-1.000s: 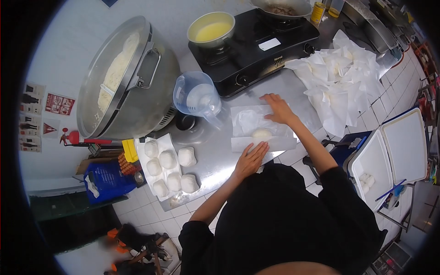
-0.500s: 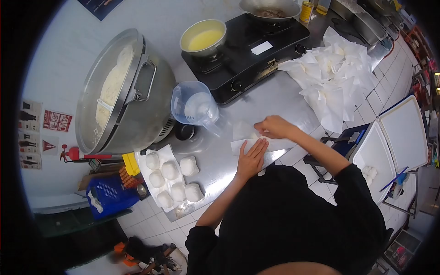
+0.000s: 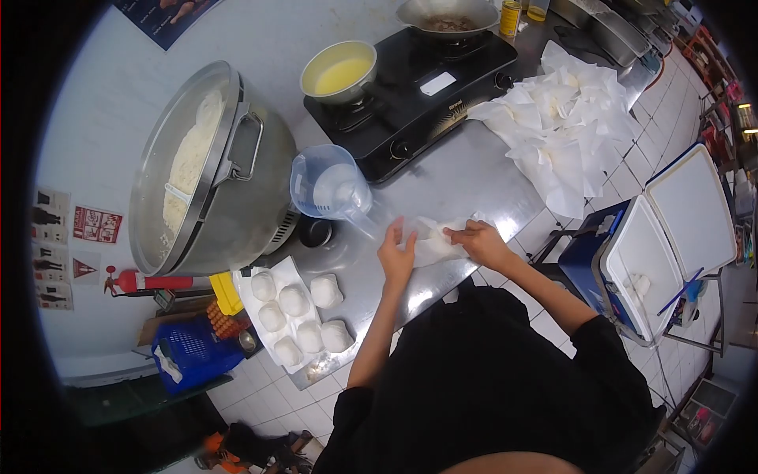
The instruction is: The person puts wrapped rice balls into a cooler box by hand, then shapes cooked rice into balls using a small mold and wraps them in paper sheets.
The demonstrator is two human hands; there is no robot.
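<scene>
A sheet of thin white paper [image 3: 430, 251], folded or crumpled around something pale that I cannot make out, lies near the counter's front edge. My left hand [image 3: 397, 253] stands at its left end, thumb and fingers apart, the thumb close to the paper. From the right, my right hand [image 3: 483, 245] pinches the paper's other end with bent fingers. Left of my hands, several white round wrapped bundles [image 3: 293, 302] rest on and beside a white sheet. A translucent blue measuring jug [image 3: 320, 186] stands just beyond my left hand.
Behind the jug is a black two-burner gas stove [image 3: 410, 103] with a pan of yellow liquid [image 3: 339, 73] and a wok [image 3: 448, 17]. A large metal pot of white grains [image 3: 237, 174] is at left. Crumpled white papers [image 3: 564, 118] pile at right, above an opened cooler box [image 3: 643, 261].
My left hand has lifted off the paper and moved left, its fingers spreading. The flat paper is now gathered up, with my right hand shifted slightly right and down on it.
</scene>
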